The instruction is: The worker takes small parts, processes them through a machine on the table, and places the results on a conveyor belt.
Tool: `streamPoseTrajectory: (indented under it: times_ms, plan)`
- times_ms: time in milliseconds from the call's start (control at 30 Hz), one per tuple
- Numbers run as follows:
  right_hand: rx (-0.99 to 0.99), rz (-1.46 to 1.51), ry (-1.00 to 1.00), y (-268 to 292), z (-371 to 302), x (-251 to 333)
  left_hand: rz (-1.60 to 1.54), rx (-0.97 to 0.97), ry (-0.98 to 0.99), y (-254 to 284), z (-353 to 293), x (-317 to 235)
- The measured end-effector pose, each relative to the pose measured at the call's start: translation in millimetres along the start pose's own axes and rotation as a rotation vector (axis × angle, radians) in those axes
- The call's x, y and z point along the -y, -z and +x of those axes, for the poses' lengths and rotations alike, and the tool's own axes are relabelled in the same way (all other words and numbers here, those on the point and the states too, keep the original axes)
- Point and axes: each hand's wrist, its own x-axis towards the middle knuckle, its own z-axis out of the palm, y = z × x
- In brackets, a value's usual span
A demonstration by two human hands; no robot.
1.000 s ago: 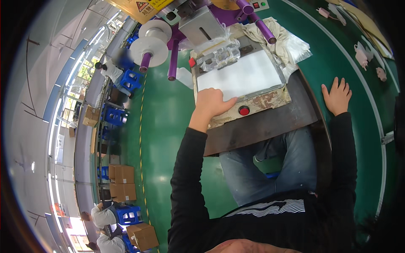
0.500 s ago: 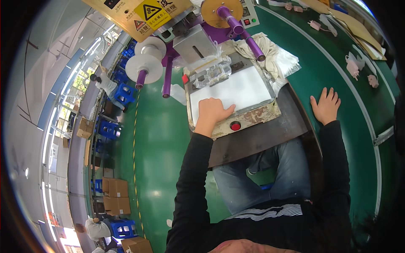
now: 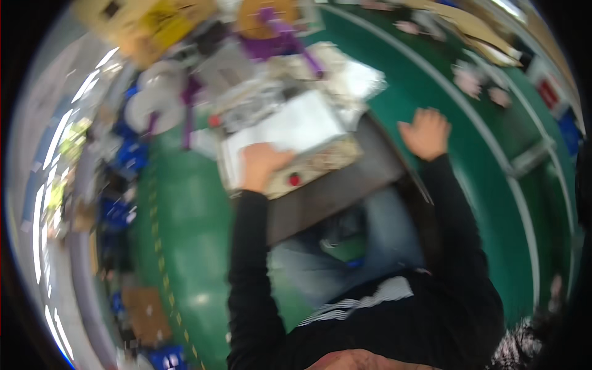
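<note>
My left hand rests at the front left of a white flat sheet on the bed of a press-like machine. Its thumb points right; its other fingers are smeared by motion and look bent down, so their hold cannot be told. Just right of it, on the worn front of the machine base, sits a red push button. Clear plastic shells lie behind the sheet. My right hand is spread flat on a green work surface, fingers apart, holding nothing.
White film reels and purple rods stand at the machine's left. Crumpled cloth and plastic lie at its back right. Pale plug adapters are on the far right. A cardboard box stands on the left floor.
The whole view has swung, so machine and hands appear farther left, and the picture is now blurred. Both hands keep their places on the sheet and the green surface.
</note>
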Motion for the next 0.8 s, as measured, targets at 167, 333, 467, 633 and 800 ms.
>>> streamPoseTrajectory:
  times_ms: [167,333,467,633,800]
  plan:
    - [-0.052,-0.135,0.054,-29,-8,-14,0.049,0.178,-0.018,22,13,7]
    - [0.399,0.131,0.318,13,15,-69,-0.094,0.119,-0.145,3,19,34]
    - [0.847,0.561,0.535,26,87,-172,-0.22,0.038,-0.154,-1,3,35]
    - [0.153,0.019,0.166,29,158,-308,-0.298,-0.038,-0.104,-14,1,43]
    - [0.308,-0.084,-0.066,-35,138,-484,-0.221,-0.09,-0.073,-14,9,7]
